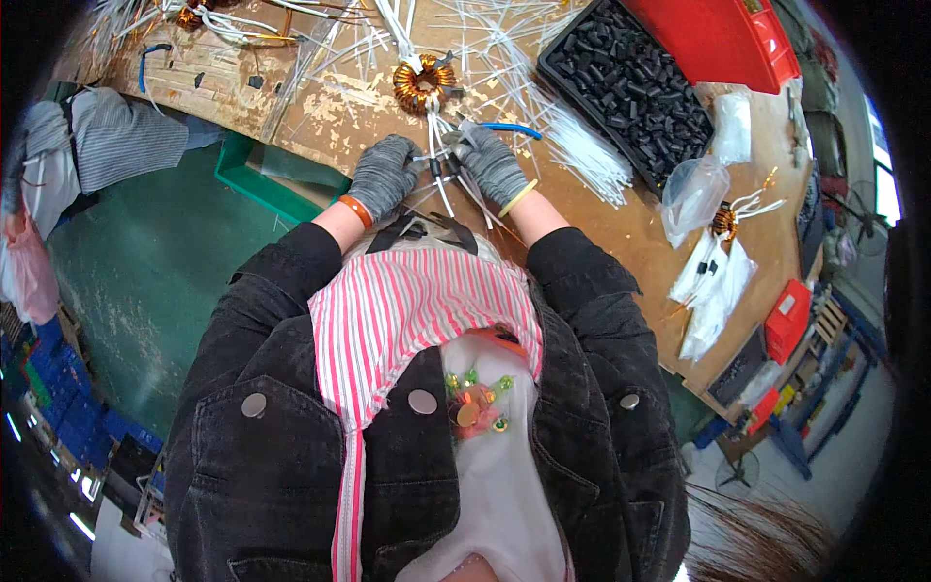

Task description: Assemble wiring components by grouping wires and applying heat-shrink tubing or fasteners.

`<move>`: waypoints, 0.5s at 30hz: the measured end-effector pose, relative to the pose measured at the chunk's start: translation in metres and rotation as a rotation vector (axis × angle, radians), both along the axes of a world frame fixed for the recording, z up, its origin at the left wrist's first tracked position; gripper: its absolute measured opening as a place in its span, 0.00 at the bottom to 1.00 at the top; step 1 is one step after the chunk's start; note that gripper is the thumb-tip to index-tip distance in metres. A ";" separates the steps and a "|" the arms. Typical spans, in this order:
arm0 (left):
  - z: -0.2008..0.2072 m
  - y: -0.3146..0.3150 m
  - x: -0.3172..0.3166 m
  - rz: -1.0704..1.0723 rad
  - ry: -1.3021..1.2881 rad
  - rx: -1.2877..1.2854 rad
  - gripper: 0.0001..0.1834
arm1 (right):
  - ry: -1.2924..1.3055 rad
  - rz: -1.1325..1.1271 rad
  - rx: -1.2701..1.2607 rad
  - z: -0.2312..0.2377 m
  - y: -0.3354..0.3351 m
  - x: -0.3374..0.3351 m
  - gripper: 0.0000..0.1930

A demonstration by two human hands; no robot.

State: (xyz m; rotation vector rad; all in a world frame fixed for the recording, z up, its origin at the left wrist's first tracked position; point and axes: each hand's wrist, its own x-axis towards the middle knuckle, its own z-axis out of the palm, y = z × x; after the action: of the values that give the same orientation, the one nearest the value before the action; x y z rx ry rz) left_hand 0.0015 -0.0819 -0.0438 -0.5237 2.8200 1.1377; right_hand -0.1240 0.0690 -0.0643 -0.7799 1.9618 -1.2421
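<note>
A copper-wound ring coil lies on the worktable at the table's near edge. White sleeved leads run from it toward me, with small black tubes on them. My left hand, in a grey glove, is closed with its fingertips at the leads' left side. On their right side, my gloved right hand is closed around a tool with a blue handle; its working end is mostly hidden. White cable ties lie beyond that hand.
At the far right, a black tray of small black tubes stands beside a red bin. Another coil with leads and plastic bags lies right. A green drawer juts out at left. A striped sleeve shows farther left.
</note>
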 end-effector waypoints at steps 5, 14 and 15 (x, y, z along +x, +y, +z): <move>-0.011 0.000 0.007 0.102 0.045 0.095 0.08 | 0.022 0.090 0.088 0.011 -0.014 -0.001 0.11; -0.022 -0.001 0.011 0.250 -0.070 0.303 0.09 | 0.002 0.054 0.146 -0.001 -0.025 0.000 0.14; -0.024 -0.001 0.011 0.261 -0.065 0.305 0.09 | 0.057 0.117 0.209 -0.004 -0.023 -0.002 0.14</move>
State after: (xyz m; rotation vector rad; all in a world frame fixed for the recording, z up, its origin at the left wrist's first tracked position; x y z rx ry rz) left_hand 0.0122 -0.0833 -0.0677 -0.8976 2.5082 1.5289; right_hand -0.1263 0.0456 -0.0685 -0.8175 2.0216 -0.9384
